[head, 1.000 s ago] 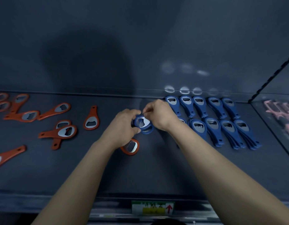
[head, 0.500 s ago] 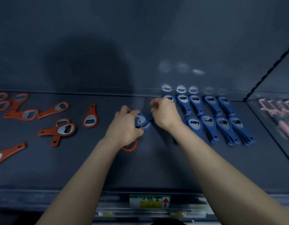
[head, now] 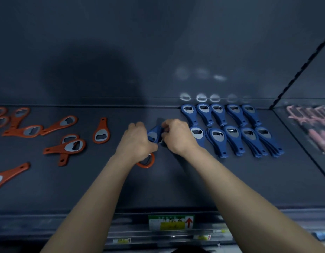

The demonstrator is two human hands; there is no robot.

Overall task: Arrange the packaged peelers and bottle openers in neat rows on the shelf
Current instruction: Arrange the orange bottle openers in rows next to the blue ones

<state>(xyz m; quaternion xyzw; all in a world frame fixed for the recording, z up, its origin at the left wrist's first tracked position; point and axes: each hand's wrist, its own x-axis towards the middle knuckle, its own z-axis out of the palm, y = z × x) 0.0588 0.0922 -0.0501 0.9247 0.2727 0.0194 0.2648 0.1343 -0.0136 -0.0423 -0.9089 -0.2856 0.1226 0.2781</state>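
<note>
Both hands meet on a held blue opener [head: 154,134]. The left hand [head: 138,142] curls its fingers round the rounded head end, and the right hand [head: 178,136] pinches the other end with bent fingertips. The piece sits tilted between them, just above the shelf [head: 176,189]. Whether it is 1 opener or a thin stack is hard to tell.

Directly under the left wrist, an orange opener head [head: 146,163] peeks out flat on the shelf, mostly covered by the hand.

Just right of the grip lie the blue rows [head: 231,136]: 2 rows of 5, heads towards the back wall and handles towards the person. The nearer row looks stacked several deep, and its closest stack is partly hidden by the right hand.

Left of the grip, well apart, the scattered orange openers [head: 66,147] lie at mixed angles, some overlapping.

Far right, beyond a slanted divider [head: 302,66], blurred pink items [head: 313,125] fill the next bay. Below the grip, a green and yellow price label [head: 171,222] with a red arrow sits on the shelf's front edge.
</note>
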